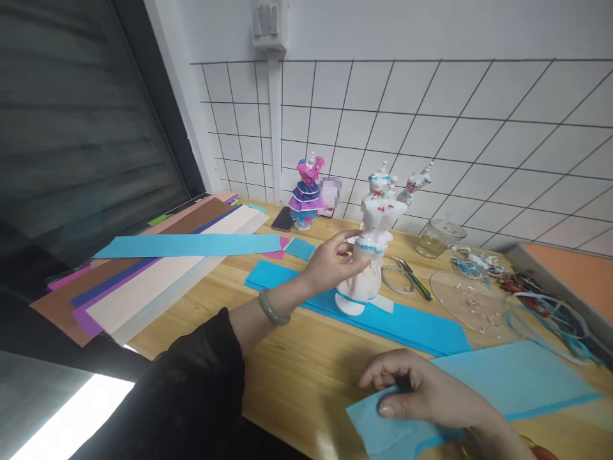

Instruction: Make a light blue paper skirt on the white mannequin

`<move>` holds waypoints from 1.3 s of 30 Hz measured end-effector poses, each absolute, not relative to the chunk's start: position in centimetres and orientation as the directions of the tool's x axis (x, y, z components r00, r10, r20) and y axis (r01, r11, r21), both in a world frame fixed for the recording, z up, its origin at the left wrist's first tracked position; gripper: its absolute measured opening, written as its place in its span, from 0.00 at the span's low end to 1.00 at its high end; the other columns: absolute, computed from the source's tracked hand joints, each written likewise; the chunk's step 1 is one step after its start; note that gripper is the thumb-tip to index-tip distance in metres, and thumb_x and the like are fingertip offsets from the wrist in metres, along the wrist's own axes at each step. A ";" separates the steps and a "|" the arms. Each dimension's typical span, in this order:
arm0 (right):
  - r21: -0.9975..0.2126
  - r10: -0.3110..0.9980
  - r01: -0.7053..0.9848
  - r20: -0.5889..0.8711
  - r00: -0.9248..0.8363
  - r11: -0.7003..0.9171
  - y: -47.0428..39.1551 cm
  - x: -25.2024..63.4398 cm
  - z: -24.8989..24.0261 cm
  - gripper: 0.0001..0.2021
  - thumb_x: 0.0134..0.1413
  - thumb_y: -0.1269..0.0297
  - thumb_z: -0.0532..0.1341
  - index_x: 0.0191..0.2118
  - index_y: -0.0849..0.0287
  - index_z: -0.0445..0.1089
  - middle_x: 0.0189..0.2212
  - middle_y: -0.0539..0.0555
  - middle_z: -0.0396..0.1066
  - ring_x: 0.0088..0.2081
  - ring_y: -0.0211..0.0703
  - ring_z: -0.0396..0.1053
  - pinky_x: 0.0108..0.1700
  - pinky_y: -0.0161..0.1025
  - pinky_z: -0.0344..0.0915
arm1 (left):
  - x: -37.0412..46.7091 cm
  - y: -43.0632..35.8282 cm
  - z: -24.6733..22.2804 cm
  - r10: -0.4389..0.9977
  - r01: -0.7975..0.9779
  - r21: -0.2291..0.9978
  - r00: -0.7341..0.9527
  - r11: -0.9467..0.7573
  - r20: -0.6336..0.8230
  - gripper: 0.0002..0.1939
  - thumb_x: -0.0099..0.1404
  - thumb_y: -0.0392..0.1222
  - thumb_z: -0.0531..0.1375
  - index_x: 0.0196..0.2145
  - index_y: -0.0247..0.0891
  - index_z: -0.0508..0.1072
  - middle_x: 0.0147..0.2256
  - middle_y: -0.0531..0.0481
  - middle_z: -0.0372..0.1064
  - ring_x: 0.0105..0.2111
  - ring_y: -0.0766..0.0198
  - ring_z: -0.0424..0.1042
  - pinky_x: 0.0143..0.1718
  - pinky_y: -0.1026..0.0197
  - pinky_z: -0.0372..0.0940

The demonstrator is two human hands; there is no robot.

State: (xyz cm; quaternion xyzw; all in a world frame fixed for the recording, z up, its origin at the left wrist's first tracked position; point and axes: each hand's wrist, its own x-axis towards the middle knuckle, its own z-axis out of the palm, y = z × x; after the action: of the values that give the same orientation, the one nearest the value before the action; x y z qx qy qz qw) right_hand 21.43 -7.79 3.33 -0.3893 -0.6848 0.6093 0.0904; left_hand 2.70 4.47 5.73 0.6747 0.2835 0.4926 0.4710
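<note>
A small white dress-form mannequin [378, 214] stands upright on the table, wearing a pale gathered skirt [368, 275] with blue bands at waist and hem. My left hand [330, 259] is closed around its waist and skirt, thumb in front and fingers behind. Near the table's front edge, my right hand [421, 386] pinches a light blue paper piece [383, 425] between thumb and fingers. Folded bright blue crepe paper [416, 322] lies under and beside the mannequin's base. Another light blue sheet [517, 374] is partly hidden behind my right forearm.
Coloured paper strips [158, 275] are piled at the left. A finished-looking pink and purple dress form [306, 195] stands at the back beside a phone [282, 219]. To the right are green-handled pliers [419, 284], a glass jar [440, 236], a clear plate [472, 303] and tangled cords [550, 316].
</note>
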 end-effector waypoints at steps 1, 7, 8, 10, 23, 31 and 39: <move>-0.906 0.635 0.421 -0.350 -0.688 -0.043 -7.6 21.5 3.1 0.22 0.46 0.47 0.66 0.39 0.61 0.73 0.27 0.50 0.65 0.29 0.36 0.60 0.32 0.34 0.61 | 2.7 4.5 5.5 0.848 -0.067 0.917 0.361 -0.393 0.390 0.30 0.56 0.40 0.64 0.56 0.35 0.63 0.40 0.43 0.75 0.43 0.59 0.73 0.46 0.58 0.65; -0.913 0.699 0.406 -0.260 -0.666 0.048 -6.1 22.5 4.9 0.19 0.50 0.47 0.63 0.27 0.60 0.67 0.22 0.47 0.60 0.25 0.33 0.56 0.27 0.32 0.56 | 3.1 4.5 4.2 0.842 -0.030 0.936 0.429 -0.350 0.328 0.32 0.55 0.42 0.64 0.57 0.35 0.63 0.40 0.44 0.74 0.41 0.59 0.74 0.41 0.60 0.67; -0.908 0.718 0.414 -0.245 -0.651 0.065 -5.9 22.7 5.8 0.18 0.51 0.48 0.63 0.28 0.60 0.66 0.22 0.47 0.60 0.25 0.33 0.56 0.27 0.32 0.56 | 3.1 4.5 4.1 0.839 -0.030 0.936 0.434 -0.351 0.329 0.32 0.56 0.42 0.64 0.57 0.35 0.63 0.40 0.44 0.74 0.40 0.59 0.74 0.41 0.60 0.67; -0.880 0.761 0.461 -0.222 -0.610 0.112 -5.5 23.0 8.1 0.15 0.51 0.50 0.64 0.30 0.59 0.68 0.23 0.47 0.62 0.26 0.33 0.56 0.28 0.32 0.57 | 3.1 4.5 4.1 0.838 -0.030 0.932 0.429 -0.360 0.338 0.31 0.56 0.42 0.64 0.57 0.34 0.63 0.40 0.44 0.74 0.40 0.60 0.74 0.41 0.61 0.67; -0.716 0.920 0.634 0.028 -0.390 0.291 -3.7 22.2 12.0 0.14 0.50 0.49 0.63 0.38 0.51 0.76 0.34 0.54 0.75 0.32 0.44 0.70 0.28 0.37 0.69 | 2.5 4.5 4.6 0.825 0.010 0.952 0.501 -0.307 0.261 0.27 0.57 0.40 0.61 0.53 0.34 0.62 0.44 0.42 0.69 0.45 0.57 0.70 0.43 0.57 0.65; -0.678 0.929 0.690 -0.030 -0.369 0.252 -3.3 23.8 11.1 0.20 0.53 0.46 0.60 0.45 0.54 0.74 0.31 0.52 0.72 0.28 0.39 0.65 0.28 0.37 0.66 | 2.7 3.2 5.0 0.807 0.154 0.886 0.502 -0.437 0.311 0.40 0.55 0.35 0.59 0.63 0.39 0.50 0.45 0.43 0.70 0.46 0.54 0.70 0.50 0.51 0.63; -0.698 0.943 0.651 0.107 -0.316 0.298 -3.4 23.8 11.7 0.18 0.51 0.47 0.63 0.42 0.53 0.75 0.37 0.54 0.76 0.32 0.43 0.71 0.31 0.37 0.70 | 2.2 3.0 5.4 0.801 0.144 0.882 0.503 -0.449 0.326 0.49 0.54 0.38 0.62 0.67 0.42 0.39 0.58 0.38 0.58 0.57 0.51 0.62 0.56 0.49 0.59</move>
State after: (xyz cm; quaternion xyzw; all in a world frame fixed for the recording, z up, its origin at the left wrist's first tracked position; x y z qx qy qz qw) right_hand 23.79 -3.37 11.66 -0.5231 -0.7618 0.2785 0.2616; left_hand 2.19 3.05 5.37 0.7571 0.3119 0.3892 0.4220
